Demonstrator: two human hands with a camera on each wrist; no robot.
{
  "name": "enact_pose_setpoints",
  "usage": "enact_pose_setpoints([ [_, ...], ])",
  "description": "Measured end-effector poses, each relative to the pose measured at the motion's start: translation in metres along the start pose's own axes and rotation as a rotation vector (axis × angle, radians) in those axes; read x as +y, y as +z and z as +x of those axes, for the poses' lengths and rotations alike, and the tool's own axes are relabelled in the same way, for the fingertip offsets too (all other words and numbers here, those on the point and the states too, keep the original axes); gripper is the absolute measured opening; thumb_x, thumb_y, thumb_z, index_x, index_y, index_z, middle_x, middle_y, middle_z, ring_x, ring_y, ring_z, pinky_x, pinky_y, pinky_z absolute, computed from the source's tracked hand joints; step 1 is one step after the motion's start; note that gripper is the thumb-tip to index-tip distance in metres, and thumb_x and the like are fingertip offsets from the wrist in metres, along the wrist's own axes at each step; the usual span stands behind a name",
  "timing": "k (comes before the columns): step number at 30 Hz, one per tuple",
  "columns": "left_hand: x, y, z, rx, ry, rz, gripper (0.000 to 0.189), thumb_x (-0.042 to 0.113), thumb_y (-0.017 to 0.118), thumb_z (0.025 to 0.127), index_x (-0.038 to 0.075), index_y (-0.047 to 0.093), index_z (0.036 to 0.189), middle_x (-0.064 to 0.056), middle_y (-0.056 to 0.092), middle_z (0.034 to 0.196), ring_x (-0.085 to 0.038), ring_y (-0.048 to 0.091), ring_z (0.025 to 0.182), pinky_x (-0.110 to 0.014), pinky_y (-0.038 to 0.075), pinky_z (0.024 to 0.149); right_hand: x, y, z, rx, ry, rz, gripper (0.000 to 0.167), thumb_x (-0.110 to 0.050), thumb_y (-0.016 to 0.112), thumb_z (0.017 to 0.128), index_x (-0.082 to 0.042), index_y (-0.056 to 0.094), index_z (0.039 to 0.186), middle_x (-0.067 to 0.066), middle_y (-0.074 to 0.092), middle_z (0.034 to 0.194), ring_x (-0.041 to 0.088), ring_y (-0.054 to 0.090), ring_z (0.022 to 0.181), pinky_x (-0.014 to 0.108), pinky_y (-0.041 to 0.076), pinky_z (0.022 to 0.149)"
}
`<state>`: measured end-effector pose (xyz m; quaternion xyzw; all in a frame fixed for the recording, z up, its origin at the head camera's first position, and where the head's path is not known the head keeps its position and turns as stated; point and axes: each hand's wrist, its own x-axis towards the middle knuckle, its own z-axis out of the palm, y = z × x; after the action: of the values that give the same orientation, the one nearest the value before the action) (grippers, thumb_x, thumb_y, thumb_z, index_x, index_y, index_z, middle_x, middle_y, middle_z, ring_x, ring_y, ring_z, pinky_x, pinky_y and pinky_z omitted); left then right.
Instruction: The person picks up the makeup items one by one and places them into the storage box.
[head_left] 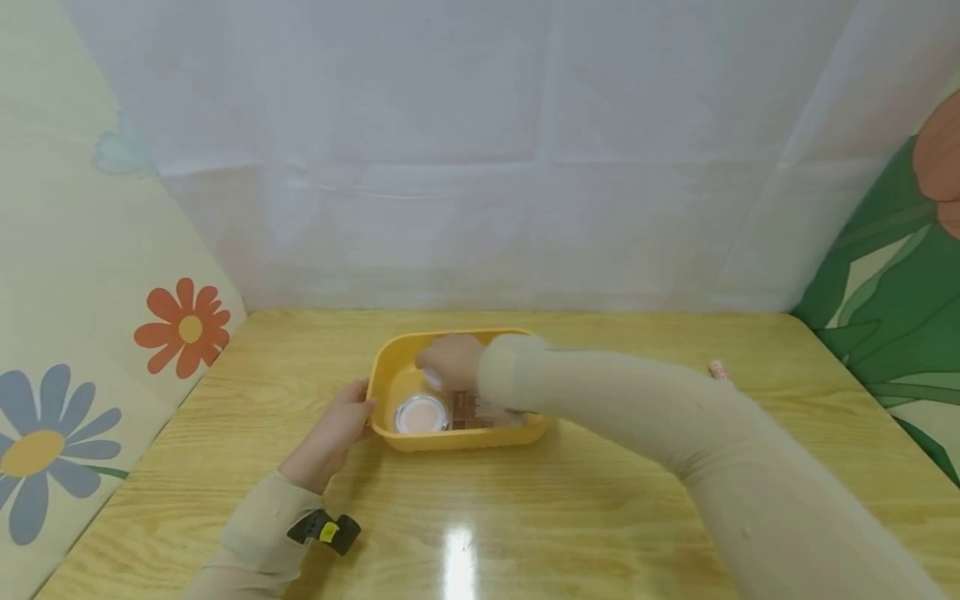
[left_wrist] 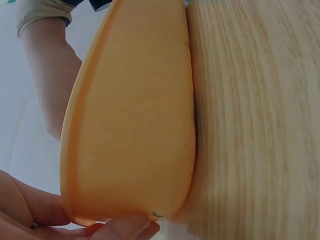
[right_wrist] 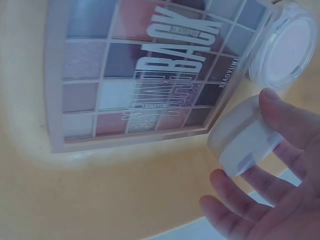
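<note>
A yellow plastic basket (head_left: 465,440) stands on the wooden table. My left hand (head_left: 345,421) grips its left end, the thumb at the rim and the fingers against the outer wall (left_wrist: 135,120). Inside the basket, my right hand (right_wrist: 270,185) holds a white round compact (right_wrist: 242,132) between thumb and fingers, tilted on its edge. Beside it lies an eyeshadow palette (right_wrist: 150,70) with a clear lid and several coloured pans. A second round case (head_left: 421,414), silver-rimmed with a pale top, rests in the basket's near left part. My right forearm hides the basket's right side in the head view.
A small pink patterned tube (head_left: 718,369) lies on the table at the right, partly behind my right sleeve (head_left: 675,408). A white cloth (head_left: 480,183) hangs behind the table, with flower-printed panels (head_left: 187,329) on both sides.
</note>
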<state>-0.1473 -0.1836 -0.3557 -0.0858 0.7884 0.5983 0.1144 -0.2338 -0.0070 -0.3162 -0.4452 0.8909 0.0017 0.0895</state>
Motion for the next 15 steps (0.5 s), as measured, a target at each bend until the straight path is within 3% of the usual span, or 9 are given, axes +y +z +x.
enact_pose_setpoints([
  [5,-0.001,-0.001,0.000,-0.006,-0.005,0.006,0.049,0.002,0.028,0.102,-0.013,0.017,0.148,-0.032,0.023,0.151,-0.043,0.034,0.133,-0.055,0.036,0.105,-0.003,0.008,0.021,-0.065,0.026,-0.066,0.043,-0.004,0.067,0.088,-0.015,0.061,0.130,0.002,0.062,0.128,0.020,0.057,0.115,0.034,0.048,0.095],
  [15,0.000,0.000,-0.001,-0.009,0.002,-0.010,0.049,0.001,0.028,0.102,-0.013,0.018,0.148,-0.032,0.025,0.151,-0.044,0.037,0.131,-0.054,0.038,0.104,-0.003,0.015,0.033,-0.097,0.000,-0.131,0.039,-0.009,0.060,0.094,-0.018,0.060,0.133,0.001,0.060,0.132,0.018,0.052,0.120,0.033,0.043,0.100],
])
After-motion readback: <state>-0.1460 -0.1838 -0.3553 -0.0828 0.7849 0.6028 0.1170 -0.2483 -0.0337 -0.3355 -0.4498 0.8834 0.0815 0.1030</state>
